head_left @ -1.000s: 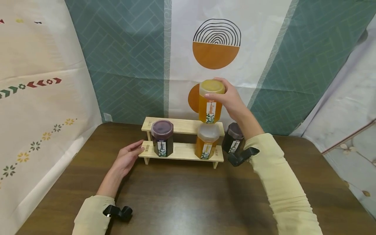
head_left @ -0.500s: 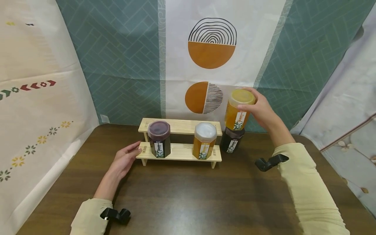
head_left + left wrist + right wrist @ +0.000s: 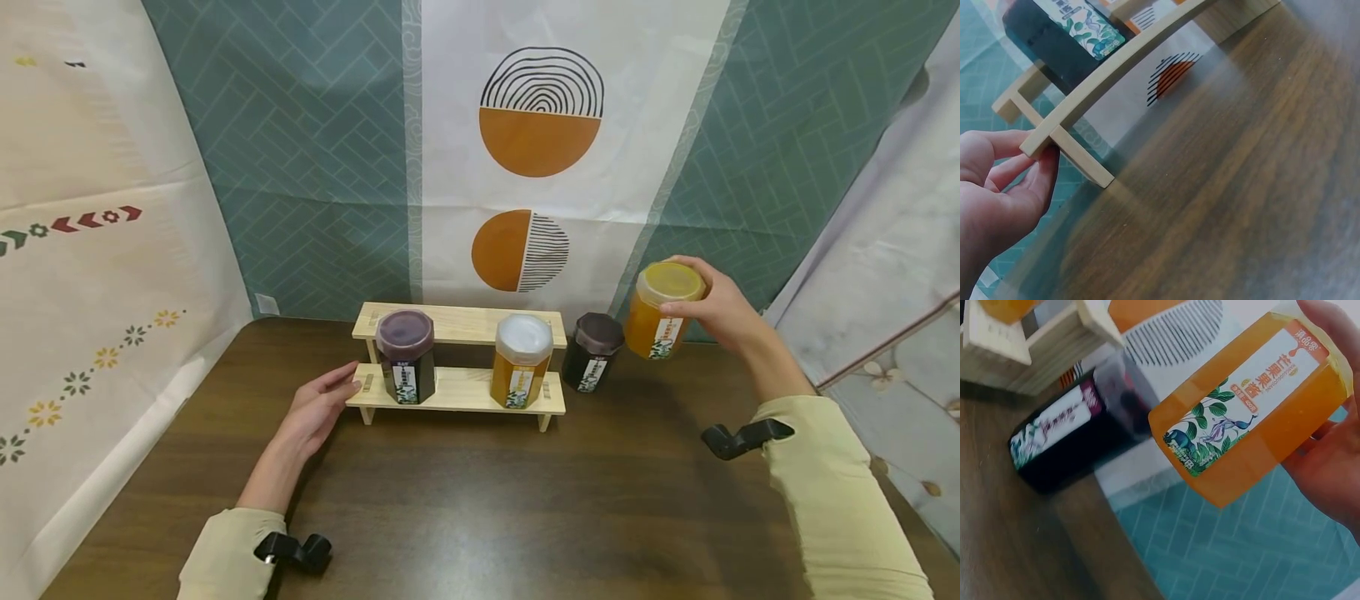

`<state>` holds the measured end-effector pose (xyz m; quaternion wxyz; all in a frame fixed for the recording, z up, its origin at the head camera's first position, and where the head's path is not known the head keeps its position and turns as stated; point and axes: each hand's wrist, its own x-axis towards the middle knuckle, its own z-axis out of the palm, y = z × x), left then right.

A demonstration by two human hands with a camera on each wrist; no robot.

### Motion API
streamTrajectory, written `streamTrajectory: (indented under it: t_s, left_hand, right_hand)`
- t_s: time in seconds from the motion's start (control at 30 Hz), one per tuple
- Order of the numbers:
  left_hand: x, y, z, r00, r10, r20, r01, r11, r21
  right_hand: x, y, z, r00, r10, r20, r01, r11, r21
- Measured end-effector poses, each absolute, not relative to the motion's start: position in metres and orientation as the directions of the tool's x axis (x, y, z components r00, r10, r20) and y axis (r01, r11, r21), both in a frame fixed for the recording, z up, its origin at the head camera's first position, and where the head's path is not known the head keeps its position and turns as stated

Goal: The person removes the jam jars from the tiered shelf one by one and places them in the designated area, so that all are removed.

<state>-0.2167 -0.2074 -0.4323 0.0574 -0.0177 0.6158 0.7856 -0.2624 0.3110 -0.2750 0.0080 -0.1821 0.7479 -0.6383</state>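
My right hand (image 3: 720, 304) grips an orange jam jar (image 3: 660, 321) with a yellow lid near its top, holding it above the table at the back right. In the right wrist view the label of that orange jar (image 3: 1241, 403) faces the camera. Just left of it a dark jar (image 3: 594, 354) stands on the table. My left hand (image 3: 318, 408) pinches the left end of the lower shelf of a two-step wooden rack (image 3: 465, 387). On that lower shelf stand a purple-lidded dark jar (image 3: 407, 358) at left and a white-lidded orange jar (image 3: 521, 362) at right.
The rack's upper shelf (image 3: 465, 323) runs behind the two jars. A brown wooden table (image 3: 450, 500) spreads in front. Patterned cloths hang around it, with a green and white one (image 3: 330, 167) at the back.
My right hand has carried the orange jar from above the rack's right side, past the standing dark jar, to the right and lower. The left hand stays at the rack.
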Motion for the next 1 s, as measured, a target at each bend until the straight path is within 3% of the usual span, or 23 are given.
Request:
streamTrajectory:
  t_s: [0.13,0.37,0.53,0.67,0.87,1.0]
  left_hand:
    - [-0.216,-0.208,-0.432,-0.993,0.070,-0.098,-0.112,-0.234,0.966]
    - [-0.217,-0.208,-0.432,-0.992,0.072,-0.104,-0.119,-0.242,0.963]
    - [-0.216,-0.208,-0.433,-0.991,0.069,-0.110,-0.124,-0.239,0.963]
    - [-0.215,-0.207,-0.435,-0.991,0.075,-0.106,-0.122,-0.243,0.962]
    - [-0.216,-0.206,-0.434,-0.992,0.079,-0.103,-0.119,-0.249,0.961]
    - [-0.216,-0.207,-0.434,-0.992,0.071,-0.101,-0.116,-0.250,0.961]
  right_hand:
    - [-0.263,0.324,-0.287,-0.932,-0.301,0.199,-0.255,0.159,-0.954]
    - [-0.267,0.339,-0.315,-0.952,-0.276,0.132,-0.230,0.362,-0.903]
    - [-0.272,0.347,-0.338,-0.964,-0.257,0.075,-0.177,0.404,-0.898]
    - [-0.273,0.354,-0.358,-0.963,-0.264,0.048,-0.151,0.385,-0.910]
    - [-0.273,0.362,-0.372,-0.929,-0.371,0.002,-0.104,0.255,-0.961]
    - [-0.276,0.362,-0.371,-0.927,-0.372,-0.052,-0.067,0.299,-0.952]
